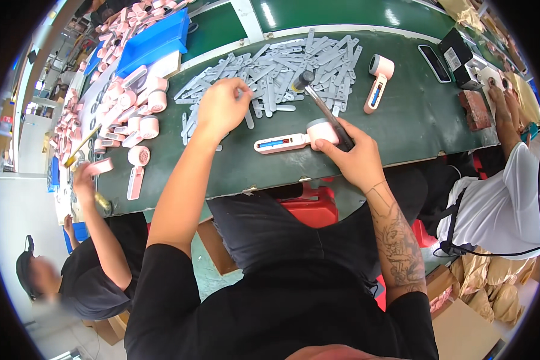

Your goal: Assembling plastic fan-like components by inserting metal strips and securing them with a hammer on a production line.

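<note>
My right hand (355, 157) is wrapped around the dark handle of a small hammer (325, 107), whose head points away over the grey pieces. Its thumb rests against the round head of a pink handheld fan (280, 143) that lies on the green table, its handle open to show a blue part inside. Farther left, my left hand (223, 108) is raised at the near edge of a large pile of flat grey plastic strips (270, 75). Its fingers are curled in a pinch, with a small grey bit at the tips that I cannot make out.
Another open pink fan (378, 84) lies right of the pile, near a phone (434, 63) and a brick (474, 110). Many pink fans (147, 127) and a blue tray (153, 43) crowd the left. Co-workers sit on both sides; the left one's hand (85, 180) holds a pink part.
</note>
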Available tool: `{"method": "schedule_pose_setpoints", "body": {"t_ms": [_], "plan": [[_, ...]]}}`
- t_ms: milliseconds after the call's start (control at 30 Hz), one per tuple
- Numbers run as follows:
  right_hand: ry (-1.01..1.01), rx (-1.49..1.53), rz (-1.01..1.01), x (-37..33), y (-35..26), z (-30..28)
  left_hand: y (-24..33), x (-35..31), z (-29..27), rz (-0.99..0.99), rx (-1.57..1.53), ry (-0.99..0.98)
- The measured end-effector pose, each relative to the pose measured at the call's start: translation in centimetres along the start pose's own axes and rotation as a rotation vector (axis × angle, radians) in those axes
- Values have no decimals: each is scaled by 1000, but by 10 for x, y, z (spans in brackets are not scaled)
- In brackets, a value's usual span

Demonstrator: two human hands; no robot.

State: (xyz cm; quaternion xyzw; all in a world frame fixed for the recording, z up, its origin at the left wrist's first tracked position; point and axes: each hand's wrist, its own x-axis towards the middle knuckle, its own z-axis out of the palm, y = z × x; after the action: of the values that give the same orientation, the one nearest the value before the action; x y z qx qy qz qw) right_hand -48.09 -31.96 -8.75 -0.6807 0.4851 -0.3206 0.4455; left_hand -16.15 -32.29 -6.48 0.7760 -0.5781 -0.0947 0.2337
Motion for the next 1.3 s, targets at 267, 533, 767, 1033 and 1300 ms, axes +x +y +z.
{"method": "schedule_pose_setpoints", "body": {"t_ms": [267,533,767,1033,1300], "plan": [[6,20,49,-1,14,0,-3,-6,9,340,26,118],[12,-4,0,0,15,0,29,-77,14,387,-343,48],[12,-18,-27,0,21,4,35,-84,28,530,-369,81],[9,-32,-31,-1,20,3,36,-101,33,543,-256,111],[23,-27,-19,-2,15,3,44,-111,55,493,-278,273]]}}
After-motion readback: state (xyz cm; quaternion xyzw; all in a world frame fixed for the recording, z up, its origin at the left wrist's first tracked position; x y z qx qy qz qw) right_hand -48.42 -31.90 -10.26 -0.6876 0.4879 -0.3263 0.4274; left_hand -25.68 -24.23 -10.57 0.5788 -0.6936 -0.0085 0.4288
